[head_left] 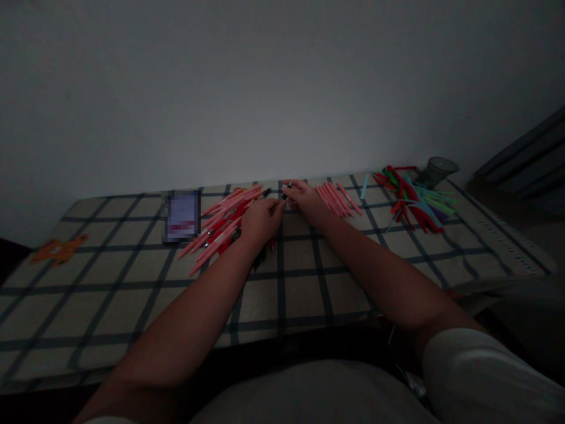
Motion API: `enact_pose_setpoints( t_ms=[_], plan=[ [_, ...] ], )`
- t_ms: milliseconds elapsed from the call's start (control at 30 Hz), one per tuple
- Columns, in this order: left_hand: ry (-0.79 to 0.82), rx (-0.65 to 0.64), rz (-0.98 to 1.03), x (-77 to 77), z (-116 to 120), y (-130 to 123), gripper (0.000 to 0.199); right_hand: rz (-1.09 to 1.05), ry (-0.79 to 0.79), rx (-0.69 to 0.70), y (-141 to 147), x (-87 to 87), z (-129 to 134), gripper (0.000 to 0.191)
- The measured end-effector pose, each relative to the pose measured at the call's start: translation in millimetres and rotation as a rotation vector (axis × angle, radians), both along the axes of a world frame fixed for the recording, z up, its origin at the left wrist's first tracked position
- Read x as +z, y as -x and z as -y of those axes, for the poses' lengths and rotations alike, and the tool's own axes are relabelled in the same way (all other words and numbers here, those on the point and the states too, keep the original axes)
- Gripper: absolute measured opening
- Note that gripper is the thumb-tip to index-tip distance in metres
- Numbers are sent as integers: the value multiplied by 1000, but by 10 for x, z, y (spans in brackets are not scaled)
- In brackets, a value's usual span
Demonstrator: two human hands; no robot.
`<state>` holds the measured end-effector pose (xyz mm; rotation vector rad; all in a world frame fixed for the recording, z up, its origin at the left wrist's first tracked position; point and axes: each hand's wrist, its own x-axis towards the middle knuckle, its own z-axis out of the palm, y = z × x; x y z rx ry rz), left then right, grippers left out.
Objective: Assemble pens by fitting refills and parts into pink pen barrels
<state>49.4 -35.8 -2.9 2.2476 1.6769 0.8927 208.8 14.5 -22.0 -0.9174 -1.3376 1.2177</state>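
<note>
My left hand (265, 217) and my right hand (304, 199) meet above the middle of the table. The fingers of both are closed on a pen (285, 196) with a dark, shiny end; most of it is hidden by the fingers. Beside and partly under my left hand lies a loose pile of pink pens (212, 238), mixed with red and black ones. Just right of my right hand, several pink pens (338, 200) are laid side by side in a slanting row. The dim light blurs fine detail.
A checked cloth (145, 318) covers the table, which meets a plain wall. Left of the pile lies a pixelated tablet or phone (182, 217); farther left, an orange cut-out shape (59, 249). At right are colourful strips (415, 203) and a dark transparent cup (436, 171).
</note>
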Motion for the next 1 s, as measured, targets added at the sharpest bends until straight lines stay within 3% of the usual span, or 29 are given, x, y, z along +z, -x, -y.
enact_pose_setpoints(
  t_ms=[367,700,1000],
  plan=[
    [-11,-2,-3,-9,-3,4,39,-66,92,24,-12,58,39,40],
    [1,4,9,-6,1,1,40,-17,-2,-29,-3,-7,-4,48],
    [4,-3,-1,2,4,1,38,-39,46,-9,-13,54,45,42]
  ],
)
